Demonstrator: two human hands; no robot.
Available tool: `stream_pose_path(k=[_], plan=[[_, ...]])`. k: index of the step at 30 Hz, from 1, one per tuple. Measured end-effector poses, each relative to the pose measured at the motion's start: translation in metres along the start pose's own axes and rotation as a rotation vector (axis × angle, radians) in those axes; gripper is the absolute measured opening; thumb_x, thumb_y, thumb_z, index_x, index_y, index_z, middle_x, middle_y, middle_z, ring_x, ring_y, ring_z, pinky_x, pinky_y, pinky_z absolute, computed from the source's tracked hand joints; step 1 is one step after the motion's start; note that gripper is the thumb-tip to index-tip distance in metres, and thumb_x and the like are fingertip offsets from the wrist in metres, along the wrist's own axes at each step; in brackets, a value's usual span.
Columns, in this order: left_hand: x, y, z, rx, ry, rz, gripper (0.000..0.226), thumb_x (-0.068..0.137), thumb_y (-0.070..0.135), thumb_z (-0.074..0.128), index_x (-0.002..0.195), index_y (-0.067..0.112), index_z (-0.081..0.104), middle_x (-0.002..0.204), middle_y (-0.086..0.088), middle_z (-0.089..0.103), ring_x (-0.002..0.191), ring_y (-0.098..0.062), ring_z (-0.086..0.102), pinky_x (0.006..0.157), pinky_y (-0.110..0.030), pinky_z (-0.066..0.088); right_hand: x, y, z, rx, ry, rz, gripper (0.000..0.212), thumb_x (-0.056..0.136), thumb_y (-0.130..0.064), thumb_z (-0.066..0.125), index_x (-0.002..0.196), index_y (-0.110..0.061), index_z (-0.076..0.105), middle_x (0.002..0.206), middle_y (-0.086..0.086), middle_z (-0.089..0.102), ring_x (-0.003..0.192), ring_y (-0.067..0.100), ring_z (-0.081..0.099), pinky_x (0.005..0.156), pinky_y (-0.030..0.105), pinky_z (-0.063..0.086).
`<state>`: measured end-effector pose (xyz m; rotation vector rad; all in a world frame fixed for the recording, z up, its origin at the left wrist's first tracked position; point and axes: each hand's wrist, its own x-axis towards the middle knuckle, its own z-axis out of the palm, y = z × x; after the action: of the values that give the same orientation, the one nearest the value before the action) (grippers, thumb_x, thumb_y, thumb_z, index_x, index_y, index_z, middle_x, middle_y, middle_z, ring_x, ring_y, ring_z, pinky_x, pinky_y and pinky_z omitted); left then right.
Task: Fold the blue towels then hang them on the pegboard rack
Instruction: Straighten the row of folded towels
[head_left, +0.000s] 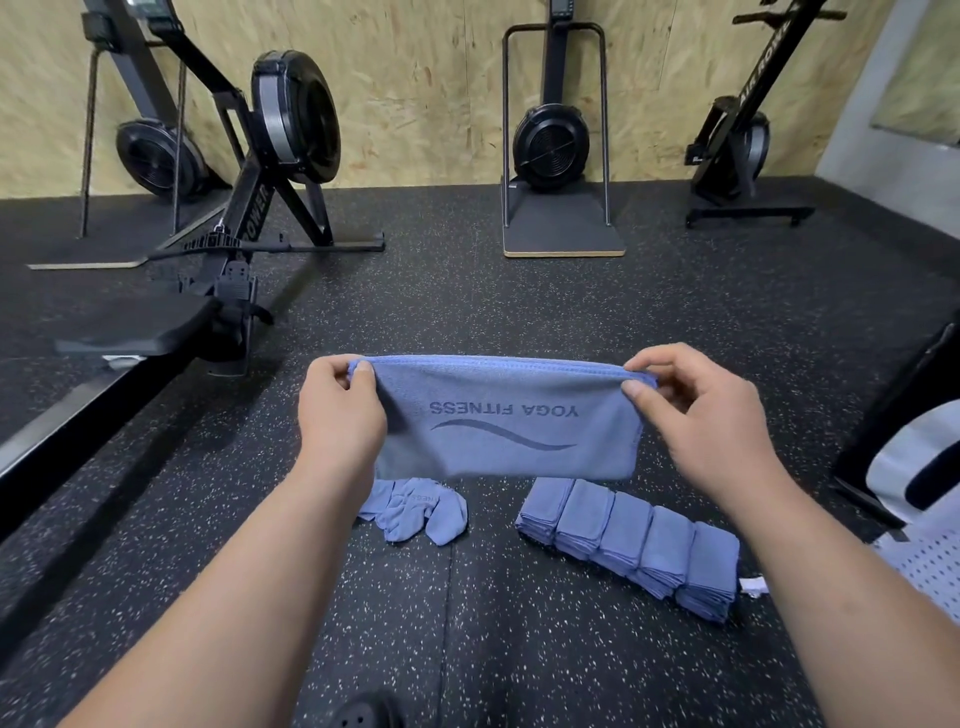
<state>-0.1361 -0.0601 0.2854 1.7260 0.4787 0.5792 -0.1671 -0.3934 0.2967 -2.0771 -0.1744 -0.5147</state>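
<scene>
1. Rubber floor, black with white specks, carries every item; a rower stands at far left.
2. Folded towels lie in a row of stacks right of centre, each touching the next.
3. Held towel hangs above the floor, already doubled, with its print upside down.
4. Loose towel lies crumpled left of the row, apart from it.
5. Left hand and right hand each pinch one top corner of the held towel.
6. Step in hand: folding; hanging is not yet begun. The next move likely calls for bringing both corners together, edges aligned.
</scene>
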Motion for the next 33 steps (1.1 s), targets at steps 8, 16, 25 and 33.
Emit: stream_pose_path(k=[8,16,25,33], plan=[[-0.005,0.004,0.001,-0.023,0.002,0.000,0.015,0.106,0.025,0.054,0.114,0.020,0.066,0.096,0.003,0.062,0.081,-0.013,0.053,0.077,-0.033,0.044,-0.001,-0.001,-0.003,-0.128,-0.008,0.040,0.020,0.086,-0.021,0.088,0.085,-0.031,0.070,0.078,-0.011,0.071,0.071,0.003,0.062,0.069,0.012,0.049],[-0.008,0.007,-0.001,-0.008,0.013,0.040,0.014,0.108,0.022,0.054,0.116,0.019,0.066,0.101,0.003,0.064,0.080,-0.003,0.053,0.070,-0.021,0.041,0.002,0.002,-0.008,-0.160,-0.079,0.130,0.027,0.071,-0.034,0.099,0.074,-0.027,0.073,0.072,-0.010,0.074,0.069,0.006,0.069,0.069,0.025,0.054],[-0.005,0.008,-0.009,-0.028,0.049,0.055,0.012,0.107,0.024,0.055,0.113,0.020,0.065,0.099,0.006,0.063,0.084,-0.010,0.056,0.081,-0.030,0.047,0.005,-0.003,-0.022,0.271,-0.292,0.260,0.023,0.072,-0.016,0.094,0.088,-0.012,0.078,0.086,0.008,0.080,0.081,0.014,0.072,0.077,0.021,0.057],[-0.011,0.011,-0.006,0.032,-0.035,0.102,0.005,0.107,0.034,0.052,0.107,0.032,0.057,0.093,0.004,0.063,0.080,-0.018,0.056,0.074,-0.040,0.049,0.009,0.003,-0.010,0.397,0.050,0.254,0.016,0.090,-0.009,0.082,0.095,-0.019,0.070,0.083,0.000,0.070,0.072,0.007,0.061,0.072,0.020,0.050]])
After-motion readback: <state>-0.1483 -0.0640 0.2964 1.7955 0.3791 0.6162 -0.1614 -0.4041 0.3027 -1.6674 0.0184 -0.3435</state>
